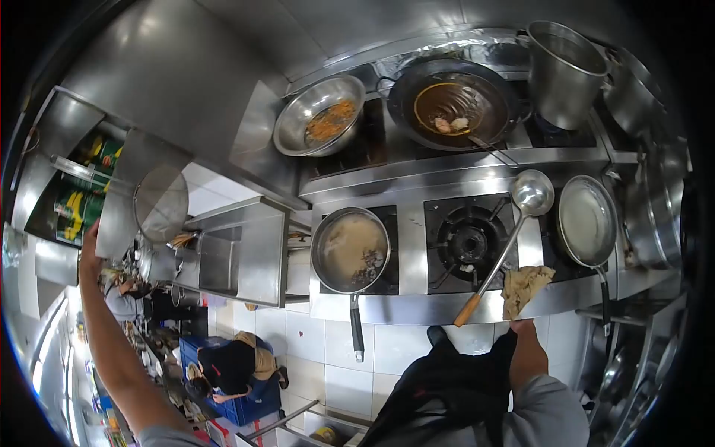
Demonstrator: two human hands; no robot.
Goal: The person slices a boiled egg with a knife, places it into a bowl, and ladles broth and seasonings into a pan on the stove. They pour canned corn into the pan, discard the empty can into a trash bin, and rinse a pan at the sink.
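Observation:
At the far left, my left hand reaches up to the edge of a metal panel, beside a shelf of green and yellow packages; its fingers are too small and partly hidden to read. My right hand is at the stove's front edge, mostly covered by the beige cloth it holds. Left of the cloth, a ladle with a wooden handle lies across the stove. A pan of cloudy liquid with dark pieces sits on the left front burner.
Behind are a steel bowl of orange food, a wok of dark liquid with a strainer and pale pieces, and a tall pot. Another pan stands right. A person in black bends at lower left; another person is beyond.

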